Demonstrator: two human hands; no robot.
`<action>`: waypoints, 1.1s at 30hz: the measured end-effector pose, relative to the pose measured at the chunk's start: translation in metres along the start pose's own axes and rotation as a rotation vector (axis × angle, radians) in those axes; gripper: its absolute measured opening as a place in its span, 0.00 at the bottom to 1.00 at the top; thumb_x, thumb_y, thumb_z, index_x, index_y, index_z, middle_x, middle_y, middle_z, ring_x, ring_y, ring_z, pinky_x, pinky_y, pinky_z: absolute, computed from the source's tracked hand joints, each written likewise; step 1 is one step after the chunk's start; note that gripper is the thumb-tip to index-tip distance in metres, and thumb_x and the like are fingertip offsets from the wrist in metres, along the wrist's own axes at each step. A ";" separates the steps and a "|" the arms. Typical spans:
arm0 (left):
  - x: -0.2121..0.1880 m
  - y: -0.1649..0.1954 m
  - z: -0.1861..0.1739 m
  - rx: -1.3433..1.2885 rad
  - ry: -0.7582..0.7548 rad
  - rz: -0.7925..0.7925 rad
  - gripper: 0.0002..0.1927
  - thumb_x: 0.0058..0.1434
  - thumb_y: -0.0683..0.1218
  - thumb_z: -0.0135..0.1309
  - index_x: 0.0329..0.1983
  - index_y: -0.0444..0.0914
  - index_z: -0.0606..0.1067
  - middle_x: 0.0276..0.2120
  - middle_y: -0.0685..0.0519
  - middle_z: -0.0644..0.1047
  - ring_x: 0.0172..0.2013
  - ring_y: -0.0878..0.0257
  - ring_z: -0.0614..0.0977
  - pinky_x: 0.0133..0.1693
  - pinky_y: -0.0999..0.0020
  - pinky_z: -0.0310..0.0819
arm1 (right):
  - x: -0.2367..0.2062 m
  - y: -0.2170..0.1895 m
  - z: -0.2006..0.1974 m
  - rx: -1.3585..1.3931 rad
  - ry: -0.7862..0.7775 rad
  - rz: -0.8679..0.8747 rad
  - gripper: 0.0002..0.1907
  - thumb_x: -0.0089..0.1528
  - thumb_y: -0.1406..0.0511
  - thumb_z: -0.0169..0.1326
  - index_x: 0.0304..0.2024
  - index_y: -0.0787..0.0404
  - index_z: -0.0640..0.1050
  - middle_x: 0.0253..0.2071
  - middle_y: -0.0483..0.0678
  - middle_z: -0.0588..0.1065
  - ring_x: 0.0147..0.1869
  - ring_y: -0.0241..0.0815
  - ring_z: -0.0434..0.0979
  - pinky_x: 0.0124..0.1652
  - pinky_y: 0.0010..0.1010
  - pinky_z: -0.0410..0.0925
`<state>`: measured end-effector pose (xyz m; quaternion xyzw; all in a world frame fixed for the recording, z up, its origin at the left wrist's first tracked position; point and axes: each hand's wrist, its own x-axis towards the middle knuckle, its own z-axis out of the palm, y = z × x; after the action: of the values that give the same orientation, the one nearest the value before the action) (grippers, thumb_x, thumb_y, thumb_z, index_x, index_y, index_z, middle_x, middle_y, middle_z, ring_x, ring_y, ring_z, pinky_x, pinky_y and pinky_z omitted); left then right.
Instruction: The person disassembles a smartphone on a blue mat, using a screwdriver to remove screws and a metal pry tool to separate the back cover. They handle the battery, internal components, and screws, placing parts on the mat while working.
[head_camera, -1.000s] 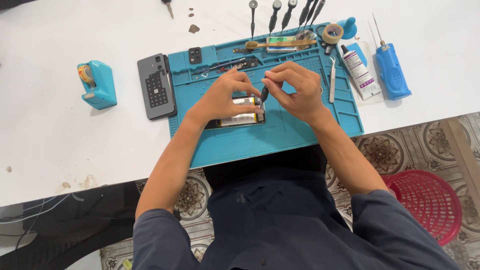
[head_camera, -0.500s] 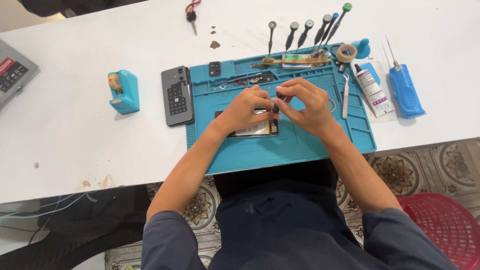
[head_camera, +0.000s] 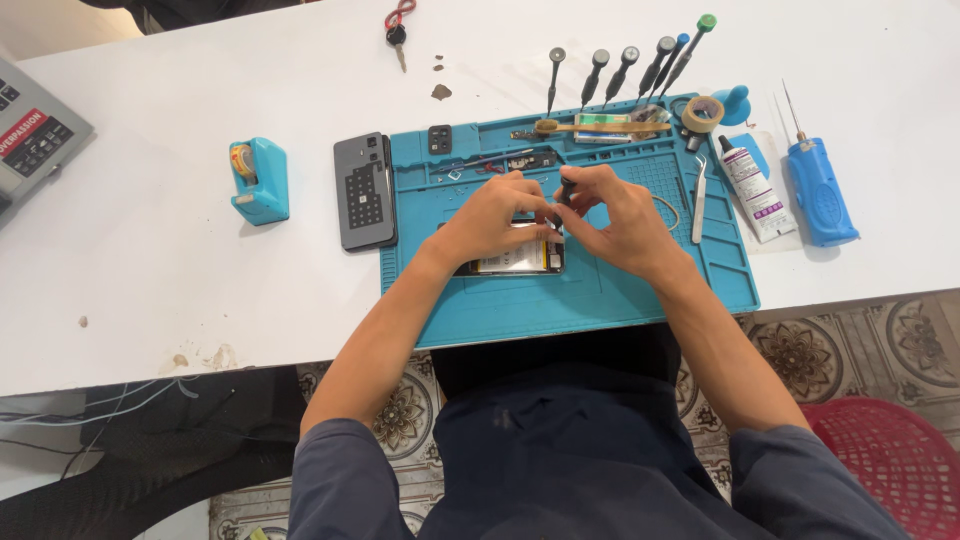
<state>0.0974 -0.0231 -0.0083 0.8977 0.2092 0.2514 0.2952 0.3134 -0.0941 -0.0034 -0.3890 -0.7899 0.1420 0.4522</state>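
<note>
I sit at a white counter (head_camera: 180, 260) above a patterned tile floor (head_camera: 400, 410), with a red basket (head_camera: 890, 450) by my right knee and a blue work mat (head_camera: 620, 290) laid in front of me. On the mat my left hand (head_camera: 495, 215) rests its fingers on the opened phone (head_camera: 515, 260), holding it down, while my right hand (head_camera: 615, 215) has its grip pinched around a small dark screwdriver (head_camera: 565, 190) just above the phone. I count five screwdrivers (head_camera: 625, 65) lined up beyond the mat, one key (head_camera: 397, 35), one phone back cover (head_camera: 364, 190), one teal tape dispenser (head_camera: 258, 180), one tape roll (head_camera: 703, 112), one pair of tweezers (head_camera: 698, 190), one glue tube (head_camera: 752, 185) and one blue pen-shaped tool (head_camera: 818, 190).
</note>
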 end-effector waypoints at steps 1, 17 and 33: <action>0.000 0.001 -0.001 -0.003 -0.004 -0.001 0.13 0.55 0.53 0.69 0.37 0.41 0.84 0.31 0.56 0.81 0.35 0.58 0.75 0.42 0.60 0.70 | 0.000 -0.001 0.000 -0.003 0.008 -0.009 0.26 0.63 0.73 0.63 0.61 0.62 0.69 0.42 0.49 0.80 0.42 0.41 0.85 0.42 0.30 0.77; -0.007 -0.002 -0.016 -0.010 -0.055 0.007 0.23 0.46 0.55 0.73 0.44 0.43 0.84 0.34 0.56 0.79 0.39 0.56 0.75 0.47 0.59 0.71 | 0.000 -0.006 -0.002 0.017 0.068 -0.017 0.26 0.65 0.76 0.63 0.62 0.61 0.67 0.39 0.49 0.79 0.40 0.40 0.85 0.41 0.30 0.76; -0.007 0.005 -0.015 0.032 -0.078 -0.037 0.21 0.48 0.56 0.73 0.41 0.43 0.84 0.33 0.56 0.77 0.39 0.58 0.74 0.45 0.61 0.69 | 0.000 -0.001 -0.001 0.051 0.037 -0.012 0.24 0.65 0.75 0.61 0.60 0.63 0.67 0.42 0.49 0.79 0.41 0.40 0.85 0.40 0.28 0.76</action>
<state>0.0840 -0.0240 0.0027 0.9075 0.2178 0.2072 0.2933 0.3136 -0.0951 -0.0025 -0.3753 -0.7798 0.1520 0.4775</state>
